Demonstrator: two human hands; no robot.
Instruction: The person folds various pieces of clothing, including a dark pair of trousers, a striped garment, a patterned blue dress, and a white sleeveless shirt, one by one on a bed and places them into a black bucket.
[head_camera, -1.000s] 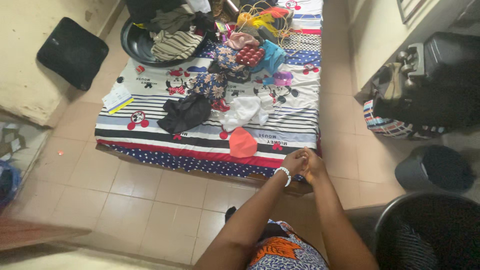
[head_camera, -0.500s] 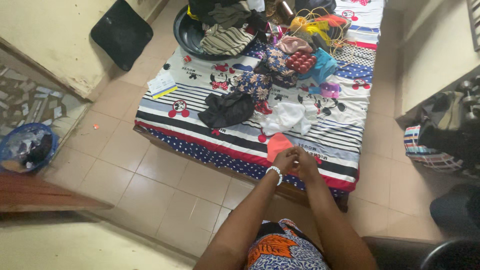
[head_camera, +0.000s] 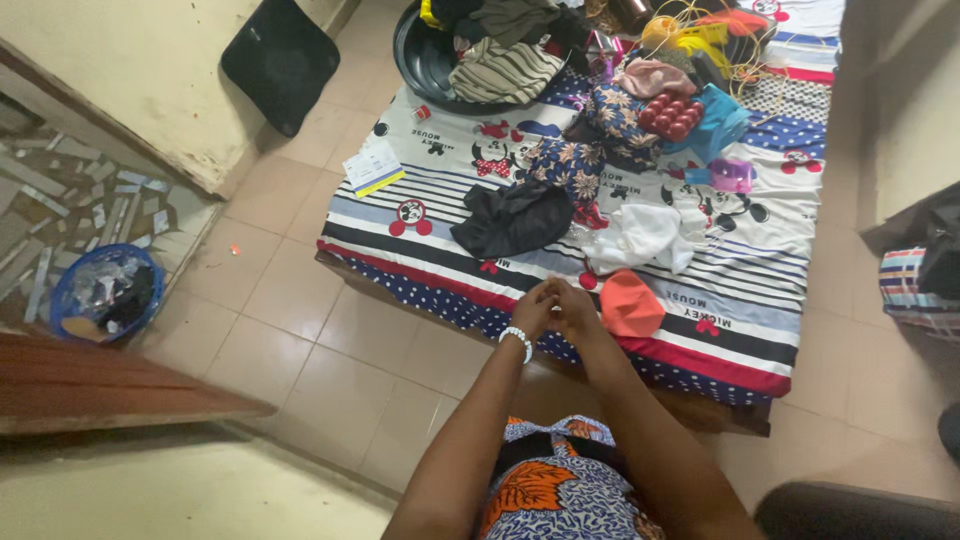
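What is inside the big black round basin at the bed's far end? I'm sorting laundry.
The black round basin holds heaped clothes: a striped brown-and-cream garment on top, darker pieces behind. Anything beneath the heap is covered.

A bedroom in a home

Low mattress in a striped cartoon-print sheet (head_camera: 760, 300) on tiled floor (head_camera: 290, 330) — crumpled clothes (head_camera: 512, 218) heaped on it.
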